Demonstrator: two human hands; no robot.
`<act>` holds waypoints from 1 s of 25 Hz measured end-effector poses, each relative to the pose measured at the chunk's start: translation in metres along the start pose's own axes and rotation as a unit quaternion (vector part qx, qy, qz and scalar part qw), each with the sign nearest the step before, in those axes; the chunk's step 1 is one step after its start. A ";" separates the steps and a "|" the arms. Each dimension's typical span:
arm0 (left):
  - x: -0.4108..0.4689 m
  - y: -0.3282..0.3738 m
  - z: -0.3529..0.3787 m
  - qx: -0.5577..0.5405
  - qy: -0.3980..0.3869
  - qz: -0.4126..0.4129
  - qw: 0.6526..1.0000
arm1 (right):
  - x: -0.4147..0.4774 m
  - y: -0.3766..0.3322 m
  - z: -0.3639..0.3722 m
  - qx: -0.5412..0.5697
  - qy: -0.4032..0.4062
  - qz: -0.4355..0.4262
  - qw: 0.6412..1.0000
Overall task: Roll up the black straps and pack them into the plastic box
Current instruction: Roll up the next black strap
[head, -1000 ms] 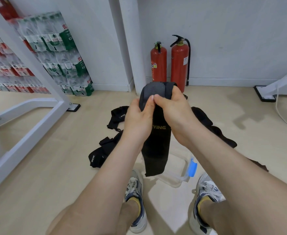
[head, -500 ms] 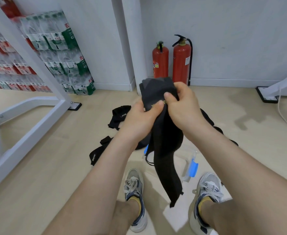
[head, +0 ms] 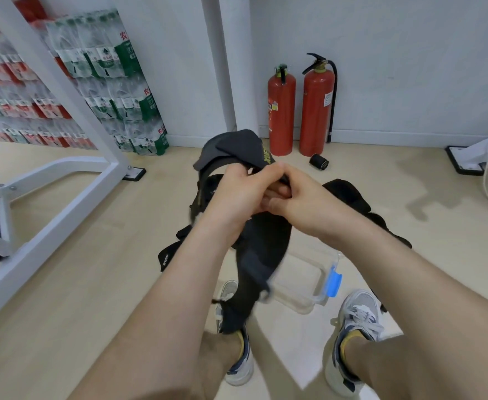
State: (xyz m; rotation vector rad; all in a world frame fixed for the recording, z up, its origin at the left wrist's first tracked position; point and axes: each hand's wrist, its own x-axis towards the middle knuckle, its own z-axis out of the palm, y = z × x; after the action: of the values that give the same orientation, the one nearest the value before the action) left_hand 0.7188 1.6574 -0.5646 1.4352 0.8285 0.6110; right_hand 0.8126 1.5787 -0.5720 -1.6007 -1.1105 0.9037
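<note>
The left hand (head: 237,194) and the right hand (head: 303,203) are pressed together in mid-air above the floor, both with fingers curled and pinching the same black strap (head: 261,246). The strap's upper end loops up and over, just beyond the knuckles on the far side. The rest hangs down between the forearms, and its loose end dangles in front of the left shoe (head: 238,362). Yellow letters run along the strap's upper edge by the left thumb, but they are cut off and cannot be read. The clear plastic box (head: 300,280) sits on the floor just below and to the right of the hands, with a blue latch (head: 334,284) on its right side. The hanging strap crosses in front of its left end. More black straps lie on the floor beyond the box. One pile (head: 167,254) to the left carries small white writing too small to make out, and another pile (head: 349,194) lies to the right behind the right wrist. A small black roll (head: 318,162) lies further off, near two red fire extinguishers (head: 317,111) standing against the far wall. Far left, shrink-wrapped packs of water bottles (head: 115,90) are stacked behind a white metal frame (head: 63,90). Their green labels carry red Chinese characters. The right shoe (head: 355,327) stands near the box's right corner.
</note>
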 end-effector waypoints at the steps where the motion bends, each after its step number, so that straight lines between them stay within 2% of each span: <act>1: -0.002 0.003 -0.001 0.008 -0.014 0.005 1.000 | 0.002 -0.001 0.000 0.016 -0.012 0.008 1.000; 3: -0.004 0.008 -0.005 0.082 -0.004 0.025 0.996 | 0.006 0.003 -0.008 -0.008 -0.043 0.027 0.999; 4: -0.004 0.008 -0.010 0.168 0.023 0.049 0.984 | 0.008 0.004 -0.012 -0.053 -0.045 0.045 0.997; 6: 0.000 0.005 -0.022 0.346 0.086 0.118 0.927 | 0.007 0.004 -0.020 -0.100 -0.043 0.100 0.989; 8: 0.005 0.003 -0.033 0.413 0.128 0.180 0.884 | 0.007 0.002 -0.031 -0.023 -0.054 0.149 0.987; 10: 0.011 0.001 -0.038 0.445 0.121 0.165 0.872 | 0.003 -0.001 -0.041 0.060 -0.068 0.180 0.980; 12: 0.014 -0.001 -0.036 0.407 0.106 0.106 0.901 | 0.000 -0.002 -0.044 0.137 -0.054 0.182 0.972; 14: 0.010 -0.002 -0.031 0.268 0.123 0.049 0.954 | 0.002 -0.001 -0.043 0.194 0.002 0.171 0.966; 15: 0.007 0.000 -0.029 0.203 0.106 -0.004 0.973 | 0.005 0.000 -0.042 0.206 0.042 0.165 0.964; 17: -0.007 0.002 -0.020 0.158 -0.026 -0.097 0.982 | 0.011 0.002 -0.040 0.215 0.115 0.163 0.956; 18: -0.012 -0.004 -0.014 0.147 -0.096 -0.099 0.979 | 0.014 0.002 -0.039 0.224 0.142 0.167 0.950; 19: -0.016 -0.011 -0.005 0.126 -0.132 -0.073 0.980 | 0.016 0.002 -0.037 0.235 0.162 0.170 0.943; 20: -0.018 -0.017 0.003 0.103 -0.130 -0.039 0.985 | 0.017 0.001 -0.035 0.241 0.176 0.169 0.940; 22: -0.013 -0.022 0.011 0.048 -0.045 0.006 0.998 | 0.015 -0.002 -0.033 0.217 0.164 0.152 0.950; 25: -0.004 -0.014 0.007 0.008 0.073 -0.002 0.997 | 0.003 -0.007 -0.023 0.089 0.033 0.125 0.988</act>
State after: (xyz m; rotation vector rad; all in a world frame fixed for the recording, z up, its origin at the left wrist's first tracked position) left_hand 0.7202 1.6490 -0.5786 1.4147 0.9524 0.7129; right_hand 0.8331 1.5754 -0.5595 -1.6300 -0.7701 1.0736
